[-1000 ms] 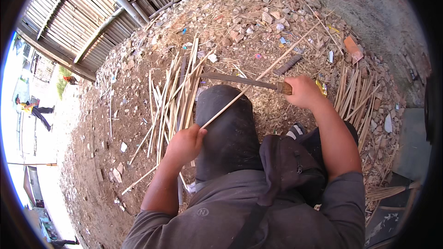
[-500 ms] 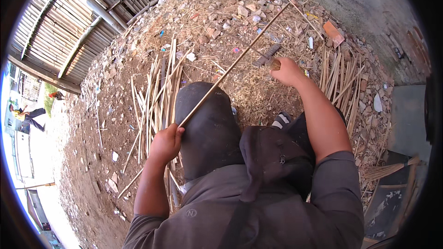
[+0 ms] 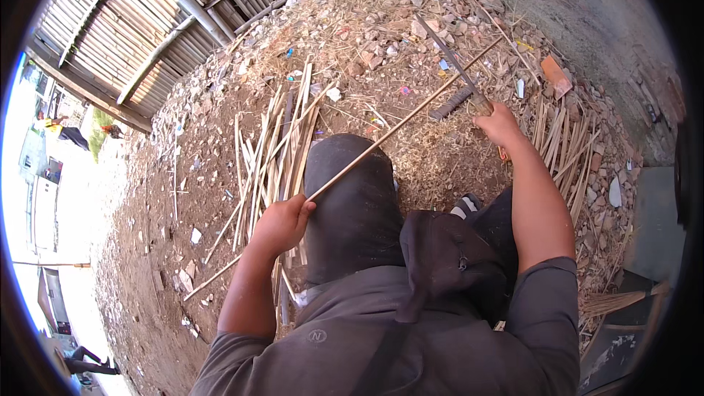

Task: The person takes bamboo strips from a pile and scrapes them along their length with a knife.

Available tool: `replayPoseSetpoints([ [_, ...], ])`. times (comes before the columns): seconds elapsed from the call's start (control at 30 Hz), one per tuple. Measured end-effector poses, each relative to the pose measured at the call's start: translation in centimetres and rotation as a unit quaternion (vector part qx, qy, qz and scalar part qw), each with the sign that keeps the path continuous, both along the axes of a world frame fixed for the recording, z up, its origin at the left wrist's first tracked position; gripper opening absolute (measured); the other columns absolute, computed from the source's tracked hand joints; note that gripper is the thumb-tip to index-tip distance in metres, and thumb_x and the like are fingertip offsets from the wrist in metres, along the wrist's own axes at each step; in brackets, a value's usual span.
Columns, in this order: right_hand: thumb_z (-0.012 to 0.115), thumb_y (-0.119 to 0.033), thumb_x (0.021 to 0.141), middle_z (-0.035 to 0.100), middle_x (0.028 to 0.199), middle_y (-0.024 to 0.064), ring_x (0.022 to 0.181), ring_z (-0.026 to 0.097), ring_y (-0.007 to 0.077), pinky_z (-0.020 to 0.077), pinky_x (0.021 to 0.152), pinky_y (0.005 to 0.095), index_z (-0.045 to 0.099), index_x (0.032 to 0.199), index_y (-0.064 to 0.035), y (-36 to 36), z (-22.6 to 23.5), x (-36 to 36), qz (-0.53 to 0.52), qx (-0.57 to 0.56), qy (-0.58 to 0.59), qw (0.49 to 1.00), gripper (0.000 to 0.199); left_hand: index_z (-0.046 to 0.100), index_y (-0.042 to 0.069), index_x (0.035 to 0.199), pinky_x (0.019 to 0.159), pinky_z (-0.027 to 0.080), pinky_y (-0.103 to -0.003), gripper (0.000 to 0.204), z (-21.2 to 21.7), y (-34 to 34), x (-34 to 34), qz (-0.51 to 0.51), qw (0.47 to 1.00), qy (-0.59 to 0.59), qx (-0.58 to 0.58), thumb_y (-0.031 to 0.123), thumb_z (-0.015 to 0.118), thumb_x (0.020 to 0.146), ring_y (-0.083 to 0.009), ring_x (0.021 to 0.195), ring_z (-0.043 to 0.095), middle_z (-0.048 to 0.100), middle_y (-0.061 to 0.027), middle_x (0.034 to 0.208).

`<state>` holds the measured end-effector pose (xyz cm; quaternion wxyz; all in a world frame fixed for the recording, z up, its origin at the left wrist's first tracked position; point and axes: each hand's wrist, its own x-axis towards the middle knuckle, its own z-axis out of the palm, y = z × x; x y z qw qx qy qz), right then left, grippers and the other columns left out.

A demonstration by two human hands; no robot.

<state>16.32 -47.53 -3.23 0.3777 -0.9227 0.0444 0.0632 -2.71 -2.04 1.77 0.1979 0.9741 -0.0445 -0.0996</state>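
Between my knees and out ahead runs a long thin bamboo strip (image 3: 403, 123), slanting up to the far right. Its near end is in my left hand (image 3: 282, 224), closed with the thumb along it, over my left thigh. My right hand (image 3: 501, 126) grips the wooden handle of a long-bladed knife (image 3: 444, 48). The dark blade points away and to the left, crossing the strip near its far part; whether they touch, I cannot tell. Beneath them on the ground lies a dark ridged bar (image 3: 451, 104), with pale shavings around it.
Split bamboo strips lie in one pile (image 3: 282, 132) beside my left leg and another pile (image 3: 565, 147) to the right. Stones, litter and a broken orange brick (image 3: 556, 75) cover the ground. A bamboo wall (image 3: 110, 44) stands far left. People show at the left edge.
The knife, blurred before, has swung to point farther ahead, its blade now sharp across the strip. My left hand keeps its hold. The whole view has shifted slightly.
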Motion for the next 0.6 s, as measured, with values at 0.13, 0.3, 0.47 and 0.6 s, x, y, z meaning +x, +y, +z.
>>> replayPoseSetpoints([
  [0.13,0.069,-0.020,0.075,0.065,0.077,0.0172,0.072,0.064,0.0321,0.0486,0.068,0.0434,0.067,0.094,-0.0016,3.5,1.4,-3.2,0.120,-0.051,-0.072,0.989,0.027,0.056,0.001,0.091,0.071,0.047,-0.056,0.038,0.3,-0.3,-0.4,-0.006,1.000,0.005,-0.023,0.037,0.049,0.103,-0.0485,0.079,0.062,0.064,-0.0269,0.079],
  [0.3,0.070,-0.022,0.074,0.067,0.083,0.0187,0.076,0.066,0.0330,0.0498,0.071,0.0423,0.069,0.099,-0.0034,4.1,3.6,-3.0,0.221,-0.141,-0.028,0.965,0.031,0.056,0.001,0.092,0.070,0.047,-0.055,0.038,0.1,0.2,-0.1,-0.009,1.000,0.011,0.004,0.036,0.049,0.103,-0.0482,0.079,0.061,0.064,-0.0265,0.078],
  [0.47,0.068,-0.021,0.074,0.067,0.083,0.0200,0.079,0.066,0.0374,0.0507,0.071,0.0432,0.067,0.095,-0.0048,3.6,2.5,-2.5,0.104,-0.053,-0.033,0.993,0.027,0.056,0.000,0.091,0.069,0.046,-0.055,0.039,-0.6,0.3,-0.1,0.002,0.999,0.023,-0.041,0.036,0.047,0.104,-0.0485,0.077,0.060,0.062,-0.0264,0.075],
  [0.6,0.071,-0.022,0.077,0.062,0.073,0.0176,0.069,0.063,0.0327,0.0476,0.065,0.0437,0.065,0.091,-0.0031,5.5,2.9,-3.7,0.187,-0.126,-0.097,0.969,0.024,0.054,0.000,0.087,0.067,0.046,-0.054,0.040,0.1,0.4,-0.2,-0.005,0.999,0.024,-0.040,0.036,0.048,0.104,-0.0479,0.074,0.060,0.061,-0.0256,0.072],
])
